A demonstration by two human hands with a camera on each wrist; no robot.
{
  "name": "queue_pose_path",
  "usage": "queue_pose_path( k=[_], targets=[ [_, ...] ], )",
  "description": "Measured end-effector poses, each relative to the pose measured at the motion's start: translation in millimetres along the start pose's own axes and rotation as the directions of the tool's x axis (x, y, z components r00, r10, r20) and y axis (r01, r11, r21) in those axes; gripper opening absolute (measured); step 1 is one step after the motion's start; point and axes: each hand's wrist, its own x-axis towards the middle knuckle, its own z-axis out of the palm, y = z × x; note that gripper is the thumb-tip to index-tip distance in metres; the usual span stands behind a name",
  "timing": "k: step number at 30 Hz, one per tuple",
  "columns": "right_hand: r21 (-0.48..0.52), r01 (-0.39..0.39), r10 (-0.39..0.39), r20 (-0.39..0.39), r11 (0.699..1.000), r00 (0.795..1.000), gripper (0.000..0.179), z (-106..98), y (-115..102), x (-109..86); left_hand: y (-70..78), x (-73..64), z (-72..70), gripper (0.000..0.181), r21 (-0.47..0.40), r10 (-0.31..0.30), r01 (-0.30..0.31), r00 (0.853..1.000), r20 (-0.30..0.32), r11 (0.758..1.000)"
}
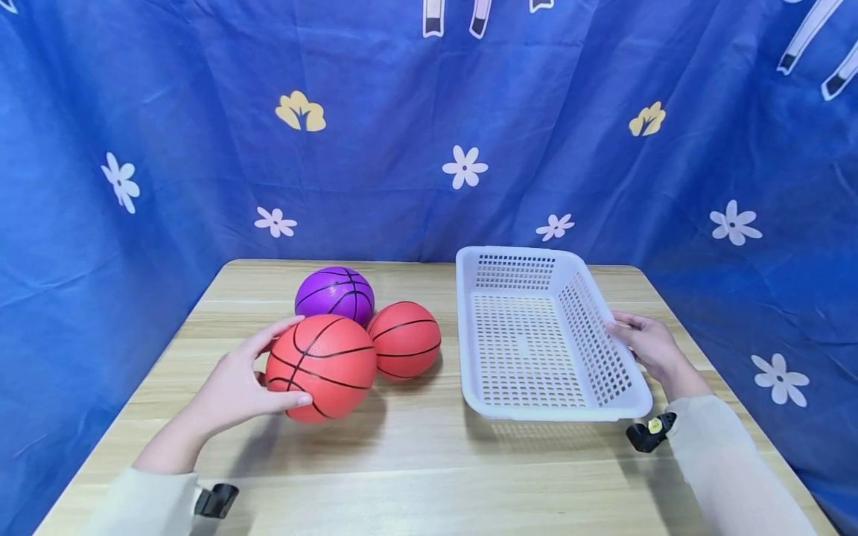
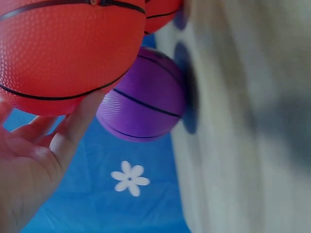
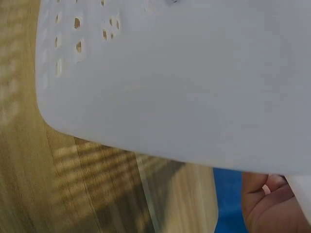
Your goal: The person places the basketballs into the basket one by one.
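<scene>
My left hand (image 1: 231, 388) holds a red toy basketball (image 1: 328, 376) from its left side, thumb in front and fingers behind. The ball is off the table, with its shadow below it. Behind it on the table are a purple toy basketball (image 1: 331, 292) and a second red toy basketball (image 1: 406, 342). In the left wrist view, fingers (image 2: 77, 121) lie against the held ball's surface. My right hand (image 1: 653, 348) grips the right rim of a white perforated plastic basket (image 1: 469, 372). That basket is raised off the table, and I see no balls in it.
A light wooden table (image 1: 429, 484) lies under everything. A blue patterned cloth (image 1: 402, 134) stands behind it and along both sides. Small black devices, such as the right one (image 1: 646, 435), sit on both wrists.
</scene>
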Motion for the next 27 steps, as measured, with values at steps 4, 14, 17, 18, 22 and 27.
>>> queue_pose_path(
  k=[4, 14, 17, 18, 22, 27],
  targets=[
    [0.009, 0.003, -0.003, -0.005, 1.0, 1.0, 0.061, -1, 1, 1.2, 11.9, 10.6, -7.9, 0.097, -0.018, 0.011, -0.011, 1.0, 0.01, 1.0],
    [0.043, 0.024, -0.023, -0.013, 0.999, 1.0, 0.063, -1, 3, 4.6, 39.9, 53.5, -15.0, 0.091, -0.073, 0.047, -0.045, 0.998, 0.032, 0.996],
    [0.044, 0.023, -0.023, 0.003, 0.999, 1.0, 0.061, -1, 2, 3.4, 48.6, 67.9, -13.2, 0.089, -0.074, 0.051, -0.048, 0.998, 0.041, 0.996],
    [0.05, 0.021, -0.021, 0.004, 0.999, 1.0, 0.06, -1, 2, 3.3, 51.5, 72.6, -12.3, 0.089, -0.074, 0.053, -0.05, 0.998, 0.043, 0.996],
    [0.05, 0.021, -0.021, 0.005, 0.999, 1.0, 0.059, 0, 2, 3.4, 62.6, 91.4, -7.2, 0.089, -0.081, 0.074, -0.07, 0.996, 0.05, 0.994],
    [0.043, 0.019, -0.018, -0.015, 0.999, 1.0, 0.059, 0, 4, 5.5, 73.7, 115.4, 4.1, 0.087, -0.098, 0.068, -0.061, 0.996, 0.066, 0.993]
  ],
)
